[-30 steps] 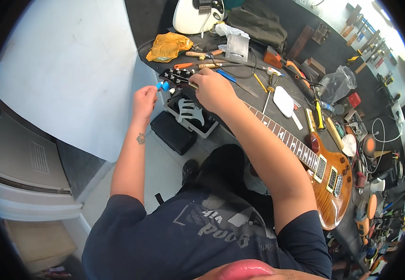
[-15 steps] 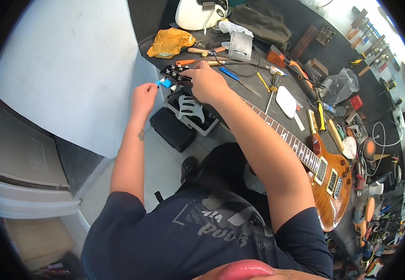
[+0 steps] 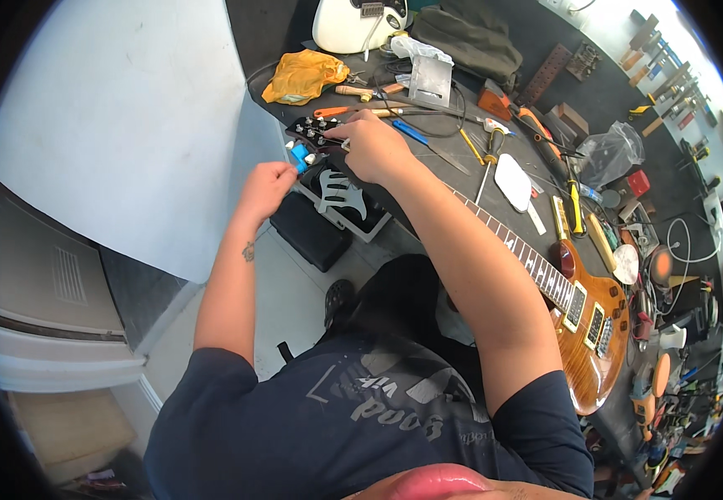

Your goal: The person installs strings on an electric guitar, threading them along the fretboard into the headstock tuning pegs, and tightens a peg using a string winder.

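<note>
An electric guitar (image 3: 588, 348) with an amber-brown body lies along the bench edge, its dark headstock (image 3: 308, 127) at the far left. My left hand (image 3: 268, 188) is closed on the end of a blue string winder (image 3: 300, 155), whose head is at the tuning pegs on the headstock's near side. My right hand (image 3: 376, 150) is over the neck just beside the headstock, fingers curled and index finger reaching toward the strings. What the right fingers pinch is hidden by the hand.
Below the headstock are an open case (image 3: 363, 229) with a grey claw-shaped piece and a black box (image 3: 311, 237). Behind my right hand lie a blue-handled file (image 3: 411, 132), a screwdriver (image 3: 492, 148) and an orange cloth (image 3: 303, 77). A white panel (image 3: 120, 125) stands at left.
My left hand has swung down and slightly right with the winder's end, and the blue winder has turned. My right hand has stayed nearly in place.
</note>
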`<state>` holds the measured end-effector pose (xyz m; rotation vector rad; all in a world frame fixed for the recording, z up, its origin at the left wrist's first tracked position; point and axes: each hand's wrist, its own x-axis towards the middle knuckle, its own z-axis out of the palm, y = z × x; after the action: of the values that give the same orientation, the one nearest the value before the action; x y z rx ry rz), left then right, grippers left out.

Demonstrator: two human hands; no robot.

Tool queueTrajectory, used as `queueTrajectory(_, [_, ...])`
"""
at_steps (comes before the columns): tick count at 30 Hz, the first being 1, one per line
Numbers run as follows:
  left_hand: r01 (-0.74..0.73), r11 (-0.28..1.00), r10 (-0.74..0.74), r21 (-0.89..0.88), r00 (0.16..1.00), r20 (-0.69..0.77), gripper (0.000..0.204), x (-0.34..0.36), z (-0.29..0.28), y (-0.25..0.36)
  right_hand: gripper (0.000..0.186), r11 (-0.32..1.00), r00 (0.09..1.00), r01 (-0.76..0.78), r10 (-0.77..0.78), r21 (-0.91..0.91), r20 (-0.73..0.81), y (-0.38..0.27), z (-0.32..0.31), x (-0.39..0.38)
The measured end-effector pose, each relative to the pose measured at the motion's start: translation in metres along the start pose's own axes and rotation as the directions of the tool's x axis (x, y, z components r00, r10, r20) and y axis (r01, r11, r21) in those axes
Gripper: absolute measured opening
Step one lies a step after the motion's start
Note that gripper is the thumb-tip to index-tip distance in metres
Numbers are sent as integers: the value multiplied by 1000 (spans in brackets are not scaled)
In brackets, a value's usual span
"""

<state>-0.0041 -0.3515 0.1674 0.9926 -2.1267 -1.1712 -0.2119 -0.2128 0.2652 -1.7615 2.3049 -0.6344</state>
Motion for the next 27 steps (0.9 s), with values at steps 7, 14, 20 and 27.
queueTrajectory(7, [-207, 953, 215, 222, 977, -9, 35, 22, -2, -35, 43, 1000, 1000, 7, -7, 26, 4, -6, -13, -11])
queueTrajectory(14, [12, 908, -83, -418, 985, -152, 26, 35, -10, -60, 16, 985, 979, 28, -62, -170, -196, 5, 30, 1])
queueTrajectory(20, [111, 994, -108, 8, 949, 297, 35, 37, -2, -26, 17, 959, 984, 22, -70, -281, -162, 24, 16, -27])
queueTrajectory(27, [-125, 989, 111, -77, 979, -169, 38, 68, -14, -79, 13, 956, 950, 47, -133, -290, -284, 12, 34, -11])
